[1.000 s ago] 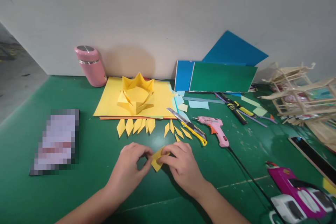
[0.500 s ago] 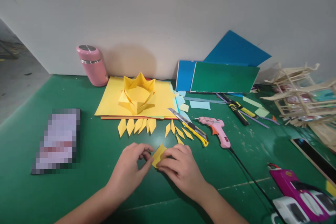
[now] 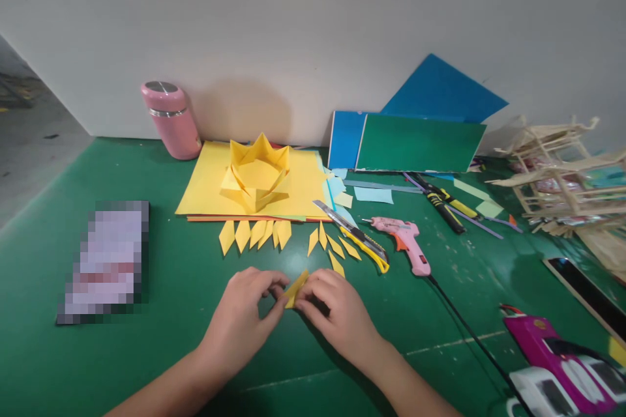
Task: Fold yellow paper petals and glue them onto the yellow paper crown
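Head view: above the green surface (image 3: 176,326), the right hand (image 3: 338,307) pinches a small folded yellow paper (image 3: 296,290); the left hand (image 3: 244,305) has its fingers narrowed at the paper's left edge, grip unclear. Beyond lie yellow paper diamonds (image 3: 243,235) beside a cutter (image 3: 364,243), then a pointed paper ring (image 3: 253,200) on stacked sheets (image 3: 200,192).

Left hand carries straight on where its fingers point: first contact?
The yellow paper at the fingertips of the left hand, then probably the right hand just beyond. Whether the left fingertips already touch the paper is hard to tell.
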Available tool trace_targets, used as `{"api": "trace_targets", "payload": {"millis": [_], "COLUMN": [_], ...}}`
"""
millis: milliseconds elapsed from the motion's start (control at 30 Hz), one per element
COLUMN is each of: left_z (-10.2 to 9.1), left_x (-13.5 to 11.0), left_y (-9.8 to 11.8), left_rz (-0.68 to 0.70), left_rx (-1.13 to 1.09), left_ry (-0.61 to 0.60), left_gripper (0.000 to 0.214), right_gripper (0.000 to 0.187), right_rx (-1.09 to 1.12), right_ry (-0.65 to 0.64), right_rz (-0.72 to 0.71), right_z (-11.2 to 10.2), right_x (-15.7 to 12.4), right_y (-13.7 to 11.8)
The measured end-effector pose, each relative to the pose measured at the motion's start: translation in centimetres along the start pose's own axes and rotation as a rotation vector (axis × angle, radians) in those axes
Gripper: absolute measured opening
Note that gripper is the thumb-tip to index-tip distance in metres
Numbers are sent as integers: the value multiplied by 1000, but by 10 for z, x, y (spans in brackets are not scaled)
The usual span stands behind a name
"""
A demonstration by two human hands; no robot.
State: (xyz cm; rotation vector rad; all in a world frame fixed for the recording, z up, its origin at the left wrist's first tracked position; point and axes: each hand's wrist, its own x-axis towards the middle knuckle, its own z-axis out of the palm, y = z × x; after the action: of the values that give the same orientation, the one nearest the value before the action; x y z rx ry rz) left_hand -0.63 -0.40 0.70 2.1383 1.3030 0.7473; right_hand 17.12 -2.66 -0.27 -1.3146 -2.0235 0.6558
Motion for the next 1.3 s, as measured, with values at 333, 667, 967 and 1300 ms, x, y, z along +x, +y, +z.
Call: {"api": "trace_targets", "payload": {"millis": [333,667,967,1300], "left_z": [4,4,4,4], "left_x": [-3,-3,-4,-4], "left_y": [-3,-3,-1,-2], "left_rz": [28,52,69,86], "left_rx": [15,73,101,96], "left_ry": [-9,-42,-43,-37], "left_gripper": [13,14,16,15], "right_gripper": [16,20,28,21], "right_rx": [-75,-23,-115,-227], "right_ry": [11,43,-24,-110], "right_rz": [34,11,-240,-244], "right_z": [6,4,-8,-15], "right_x": [1,-2,-5,-7], "right_y": [3,2,11,5]}}
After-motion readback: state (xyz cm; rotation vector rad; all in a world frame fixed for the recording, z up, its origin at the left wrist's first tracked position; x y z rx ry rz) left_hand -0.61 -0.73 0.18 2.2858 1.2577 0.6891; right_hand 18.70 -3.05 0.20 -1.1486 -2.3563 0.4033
